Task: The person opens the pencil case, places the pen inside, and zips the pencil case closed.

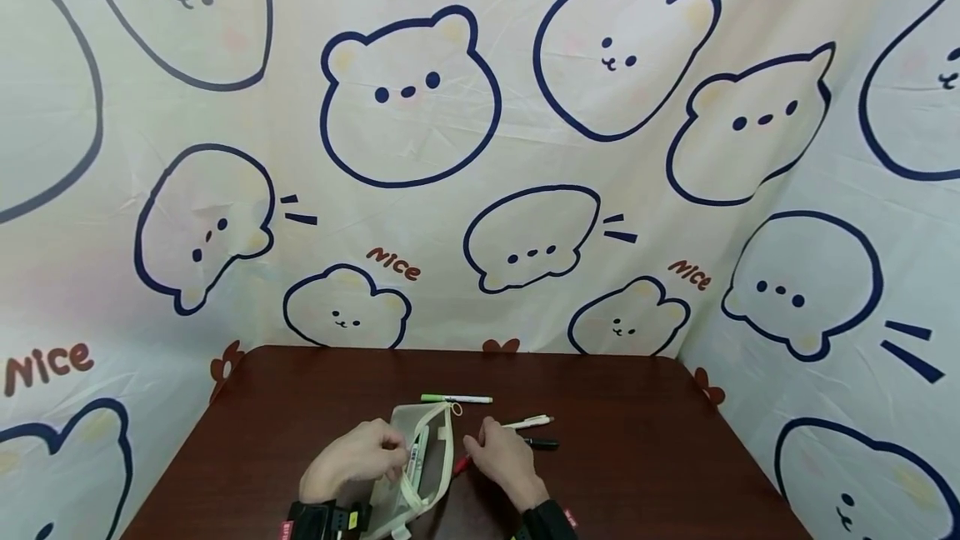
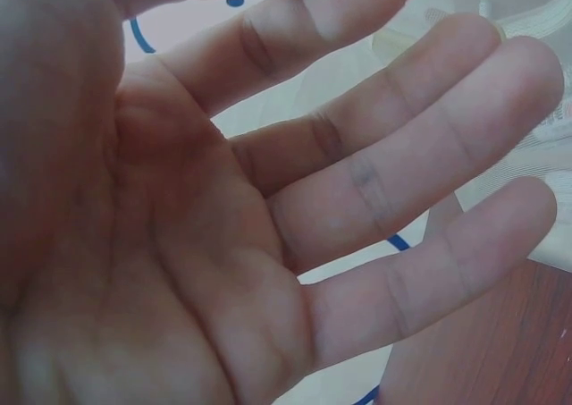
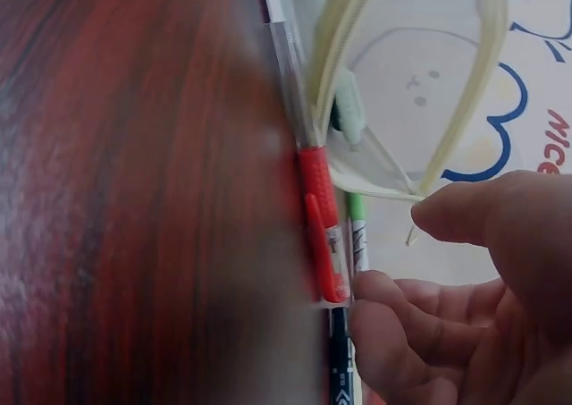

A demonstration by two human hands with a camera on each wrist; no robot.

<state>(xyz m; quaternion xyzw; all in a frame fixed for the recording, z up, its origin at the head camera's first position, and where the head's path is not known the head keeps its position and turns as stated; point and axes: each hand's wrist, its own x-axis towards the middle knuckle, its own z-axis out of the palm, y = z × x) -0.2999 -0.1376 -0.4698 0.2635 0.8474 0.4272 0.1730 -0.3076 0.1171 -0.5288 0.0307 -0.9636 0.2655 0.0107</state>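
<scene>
A pale see-through pencil case [image 1: 444,473] with a cream zipper lies unzipped, a light-coloured pen [image 1: 417,455] inside it. My left hand [image 1: 363,455] is at its left side. In the left wrist view the fingers [image 2: 393,190] are nearly straight, some tips by the mesh; the thumb is partly cut off. To the right of the case is my right hand [image 1: 504,458]. Its thumb [image 3: 456,213] and fingers are apart with nothing between them, fingertips close to the clip end of a red pen [image 3: 319,186]. That pen lies beside the case.
A green-and-white marker [image 1: 456,398] lies beyond the case. A white pen [image 1: 530,422] and a black pen [image 1: 543,444] are just past my right hand. The brown table [image 1: 637,440] is surrounded by a cartoon-printed curtain [image 1: 420,223].
</scene>
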